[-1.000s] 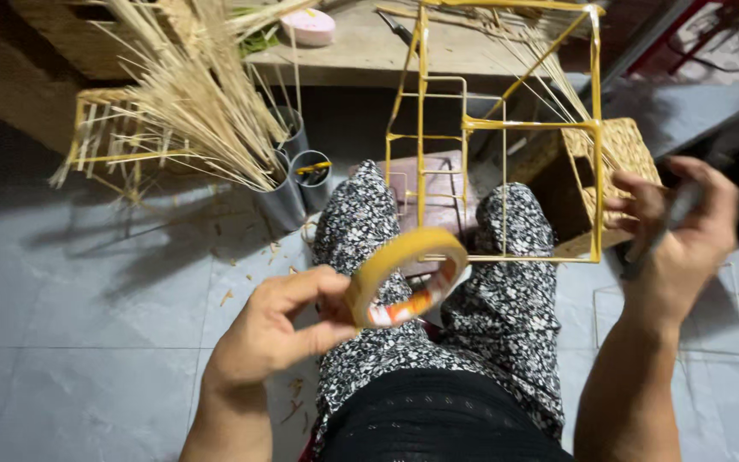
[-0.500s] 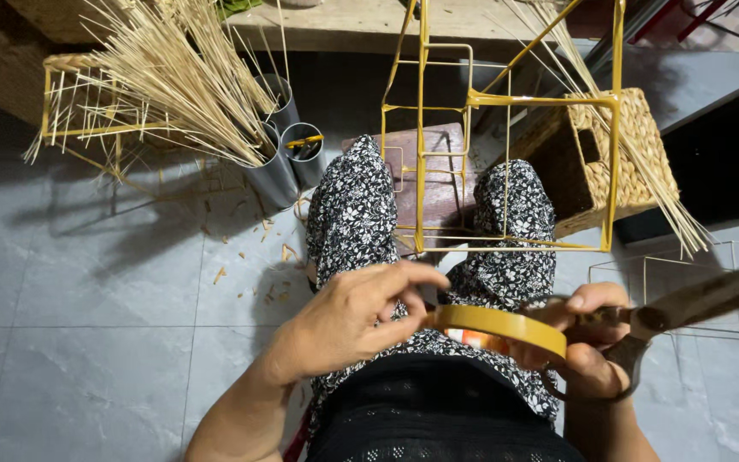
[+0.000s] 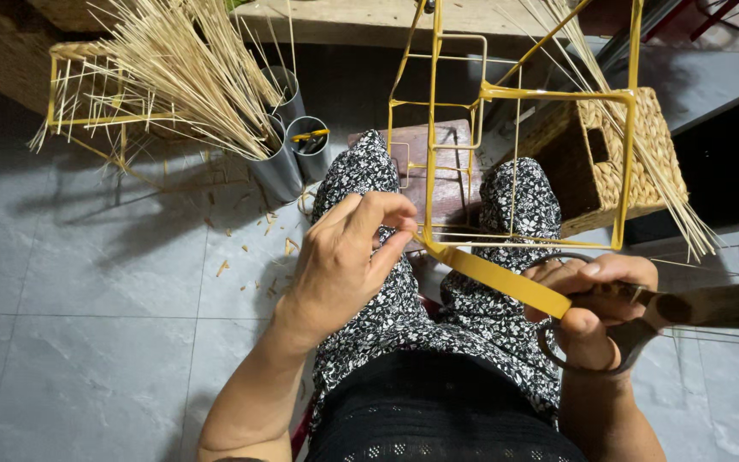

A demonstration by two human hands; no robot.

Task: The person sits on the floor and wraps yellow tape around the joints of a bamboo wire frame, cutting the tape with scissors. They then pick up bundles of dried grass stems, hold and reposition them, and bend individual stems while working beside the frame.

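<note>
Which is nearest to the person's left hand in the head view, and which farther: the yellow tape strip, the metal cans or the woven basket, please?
From the left hand:
1. Yellow tape strip, touching its fingertips.
2. Metal cans, up left.
3. Woven basket, far right.

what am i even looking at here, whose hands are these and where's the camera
The camera sits on a person's head and looks down, so you see their own two bare hands and their lap in patterned trousers. The left hand pinches the end of a yellow tape strip against the corner of a yellow wire frame that stands at the knees. The right hand holds the other end of the strip, pulled taut, together with dark scissors. On the grey tiled floor stand metal tubes full of straw stalks, a second yellow frame behind them, and a woven basket on the right.
</note>
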